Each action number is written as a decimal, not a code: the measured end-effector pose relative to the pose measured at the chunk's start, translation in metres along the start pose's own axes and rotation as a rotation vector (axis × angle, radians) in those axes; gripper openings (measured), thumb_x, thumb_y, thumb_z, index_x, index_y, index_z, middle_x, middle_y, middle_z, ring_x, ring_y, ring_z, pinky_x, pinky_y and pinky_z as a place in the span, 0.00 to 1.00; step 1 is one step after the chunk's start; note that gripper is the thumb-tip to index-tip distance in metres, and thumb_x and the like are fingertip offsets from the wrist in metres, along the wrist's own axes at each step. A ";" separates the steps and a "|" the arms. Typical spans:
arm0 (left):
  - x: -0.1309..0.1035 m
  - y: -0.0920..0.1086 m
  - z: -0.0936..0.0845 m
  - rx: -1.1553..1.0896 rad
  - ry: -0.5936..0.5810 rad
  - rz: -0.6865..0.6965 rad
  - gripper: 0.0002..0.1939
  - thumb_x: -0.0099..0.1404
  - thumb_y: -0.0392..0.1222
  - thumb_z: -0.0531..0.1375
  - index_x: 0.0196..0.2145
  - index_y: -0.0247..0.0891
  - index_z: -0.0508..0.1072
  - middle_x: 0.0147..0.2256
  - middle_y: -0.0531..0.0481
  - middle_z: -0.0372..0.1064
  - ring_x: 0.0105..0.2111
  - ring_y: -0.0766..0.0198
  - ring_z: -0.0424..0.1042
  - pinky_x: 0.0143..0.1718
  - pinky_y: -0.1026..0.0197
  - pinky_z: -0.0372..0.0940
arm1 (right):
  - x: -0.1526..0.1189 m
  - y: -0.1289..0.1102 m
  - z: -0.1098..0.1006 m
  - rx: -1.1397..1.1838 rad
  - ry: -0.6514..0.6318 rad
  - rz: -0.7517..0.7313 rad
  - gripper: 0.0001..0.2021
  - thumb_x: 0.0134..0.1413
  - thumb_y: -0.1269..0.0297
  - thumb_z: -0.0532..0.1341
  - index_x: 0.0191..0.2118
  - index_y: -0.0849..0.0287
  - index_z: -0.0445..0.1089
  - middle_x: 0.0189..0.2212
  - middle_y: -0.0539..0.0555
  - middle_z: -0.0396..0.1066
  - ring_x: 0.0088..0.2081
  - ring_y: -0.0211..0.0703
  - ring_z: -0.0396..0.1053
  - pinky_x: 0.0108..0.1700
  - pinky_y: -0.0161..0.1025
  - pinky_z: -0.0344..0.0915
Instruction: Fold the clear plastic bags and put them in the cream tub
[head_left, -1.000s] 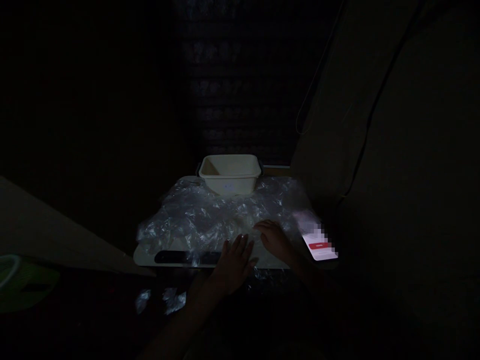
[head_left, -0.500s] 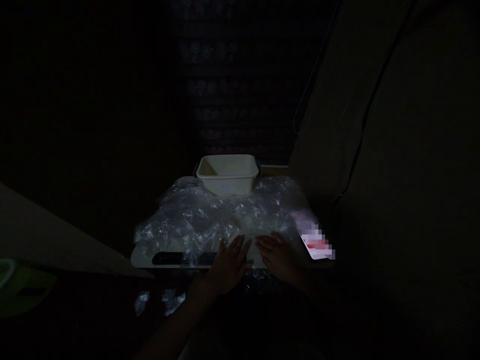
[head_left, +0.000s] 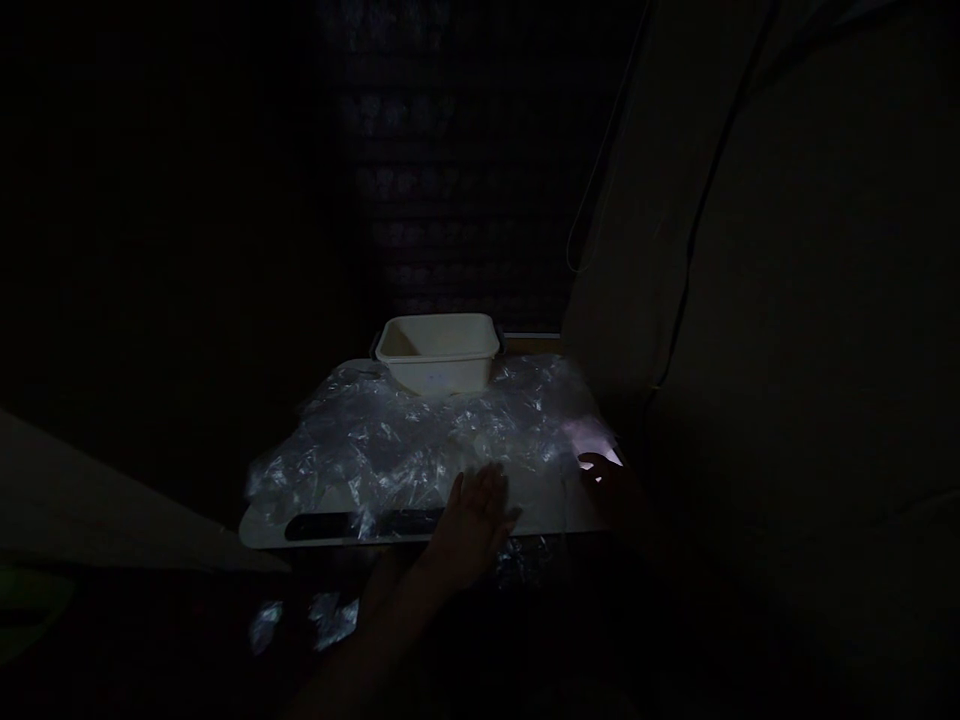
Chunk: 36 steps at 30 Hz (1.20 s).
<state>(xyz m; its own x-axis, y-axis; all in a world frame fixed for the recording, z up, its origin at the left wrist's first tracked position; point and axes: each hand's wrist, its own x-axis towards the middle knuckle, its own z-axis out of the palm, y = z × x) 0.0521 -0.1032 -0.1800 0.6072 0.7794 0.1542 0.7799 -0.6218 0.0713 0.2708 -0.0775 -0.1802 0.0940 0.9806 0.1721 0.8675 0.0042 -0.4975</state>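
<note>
"Plastic film [head_left: 397,440] lies where?"

"Before and beside the cream tub [head_left: 442,372]."

"Hands?"

"Apart, this side of the tub: left hand [head_left: 474,520] open near the film, right hand [head_left: 613,492] by a glow [head_left: 589,436]; its grip I cannot tell."

Very dim; pinkish-white glow from phone screen [head_left: 613,456] at right; glints on plastic [head_left: 405,440]; edges near black.

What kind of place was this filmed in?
Probably a dim, cramped home corner: a small table with a plastic tub, walls close by, and a cable running down one.
</note>
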 end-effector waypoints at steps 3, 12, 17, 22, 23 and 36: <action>0.003 0.005 0.003 -0.022 0.000 0.013 0.22 0.60 0.46 0.39 0.50 0.34 0.48 0.53 0.43 0.42 0.52 0.59 0.39 0.49 0.51 0.42 | -0.006 -0.005 0.008 0.049 -0.019 -0.004 0.11 0.44 0.62 0.48 0.33 0.56 0.64 0.24 0.51 0.68 0.27 0.39 0.66 0.26 0.35 0.61; 0.005 0.010 0.003 -0.060 -0.039 0.046 0.21 0.60 0.44 0.40 0.48 0.29 0.53 0.50 0.40 0.49 0.51 0.60 0.45 0.49 0.57 0.45 | -0.017 -0.019 0.032 0.364 -0.097 -0.164 0.14 0.45 0.70 0.45 0.36 0.59 0.63 0.35 0.54 0.66 0.39 0.39 0.62 0.41 0.39 0.59; 0.017 0.005 0.004 -0.050 0.022 0.057 0.22 0.61 0.42 0.39 0.52 0.32 0.44 0.53 0.43 0.43 0.52 0.62 0.41 0.49 0.56 0.44 | -0.019 -0.017 0.037 0.320 -0.154 -0.273 0.16 0.43 0.73 0.44 0.37 0.60 0.64 0.37 0.54 0.66 0.41 0.39 0.61 0.44 0.40 0.57; 0.025 0.005 0.013 0.006 0.011 0.135 0.22 0.61 0.45 0.37 0.51 0.37 0.44 0.53 0.46 0.42 0.53 0.62 0.38 0.50 0.52 0.39 | -0.030 -0.009 0.034 0.180 -0.084 -0.408 0.19 0.41 0.75 0.44 0.40 0.60 0.62 0.41 0.55 0.63 0.44 0.40 0.57 0.46 0.43 0.56; 0.026 0.004 0.015 0.020 0.004 0.137 0.22 0.61 0.46 0.37 0.51 0.36 0.45 0.52 0.45 0.43 0.52 0.61 0.38 0.49 0.51 0.38 | -0.035 -0.006 0.033 0.145 -0.076 -0.471 0.20 0.40 0.76 0.44 0.42 0.60 0.60 0.43 0.55 0.61 0.46 0.41 0.55 0.47 0.44 0.54; 0.029 -0.002 0.018 0.045 -0.041 0.141 0.21 0.60 0.47 0.37 0.48 0.38 0.52 0.51 0.43 0.48 0.51 0.58 0.44 0.47 0.48 0.39 | -0.057 0.003 0.033 -0.174 0.138 -0.816 0.14 0.45 0.74 0.49 0.39 0.59 0.63 0.41 0.55 0.63 0.48 0.44 0.53 0.45 0.48 0.56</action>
<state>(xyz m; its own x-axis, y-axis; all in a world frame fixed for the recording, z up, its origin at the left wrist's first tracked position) 0.0702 -0.0780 -0.1933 0.7163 0.6875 0.1195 0.6918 -0.7220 0.0073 0.2518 -0.1266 -0.2189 -0.5454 0.6507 0.5283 0.7513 0.6590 -0.0361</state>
